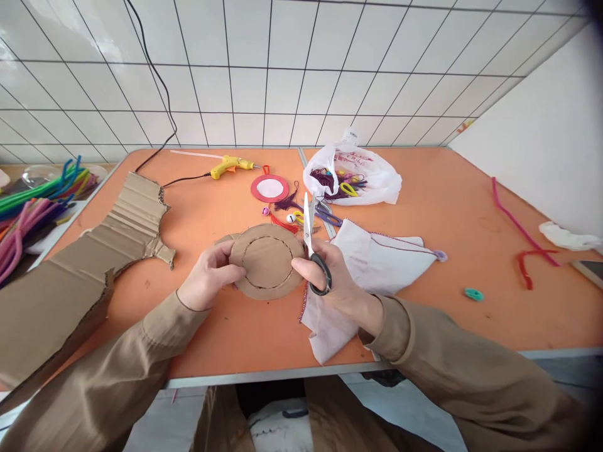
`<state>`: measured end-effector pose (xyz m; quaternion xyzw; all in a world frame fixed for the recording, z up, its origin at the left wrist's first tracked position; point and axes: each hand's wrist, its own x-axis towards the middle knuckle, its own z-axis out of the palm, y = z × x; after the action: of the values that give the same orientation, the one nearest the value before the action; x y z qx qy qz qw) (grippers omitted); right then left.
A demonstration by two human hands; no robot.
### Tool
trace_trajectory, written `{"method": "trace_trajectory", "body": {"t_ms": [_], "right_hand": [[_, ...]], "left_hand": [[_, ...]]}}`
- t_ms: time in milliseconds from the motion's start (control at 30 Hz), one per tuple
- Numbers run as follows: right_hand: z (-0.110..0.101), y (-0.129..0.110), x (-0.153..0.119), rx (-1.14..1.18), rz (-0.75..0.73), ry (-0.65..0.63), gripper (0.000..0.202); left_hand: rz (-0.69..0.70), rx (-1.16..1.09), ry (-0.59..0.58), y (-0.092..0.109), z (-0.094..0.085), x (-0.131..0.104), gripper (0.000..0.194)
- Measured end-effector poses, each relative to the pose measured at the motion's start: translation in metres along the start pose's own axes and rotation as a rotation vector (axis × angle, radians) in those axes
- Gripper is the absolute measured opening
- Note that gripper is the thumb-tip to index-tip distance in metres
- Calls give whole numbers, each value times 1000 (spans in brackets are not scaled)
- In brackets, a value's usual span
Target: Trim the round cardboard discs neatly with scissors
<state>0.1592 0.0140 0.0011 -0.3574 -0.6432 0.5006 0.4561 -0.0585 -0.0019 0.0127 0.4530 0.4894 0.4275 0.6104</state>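
A round cardboard disc (267, 260) with a smaller circle scored inside it is held up over the table. My left hand (213, 275) pinches its left edge between thumb and fingers. On the right edge rests the thumb of my right hand (336, 279), which also holds scissors (308, 223) with black handles, blades pointing up. Part of another cardboard piece shows behind the disc. White cloth (372, 254) with dark red stitched edging lies beside and beneath my right hand.
Torn cardboard (61, 289) covers the table's left side. Behind the disc are a yellow glue gun (230, 166) with a cord, a red-rimmed ring (269, 188), tassels and a white plastic bag (377, 179). Pipe cleaners (518, 220) lie at the right, a teal coil (473, 294) nearer.
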Motion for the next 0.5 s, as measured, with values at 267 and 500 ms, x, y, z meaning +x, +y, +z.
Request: {"method": "trace_trajectory", "body": {"t_ms": [267,500], "right_hand": [[1,-5,1,-2,22,28,13],[2,-6,-4,-72,-79,83,9]], "left_hand": [[-1,-125,5,-2,2,-1,26],[-20,-256,-97,-13,9,1,29]]}}
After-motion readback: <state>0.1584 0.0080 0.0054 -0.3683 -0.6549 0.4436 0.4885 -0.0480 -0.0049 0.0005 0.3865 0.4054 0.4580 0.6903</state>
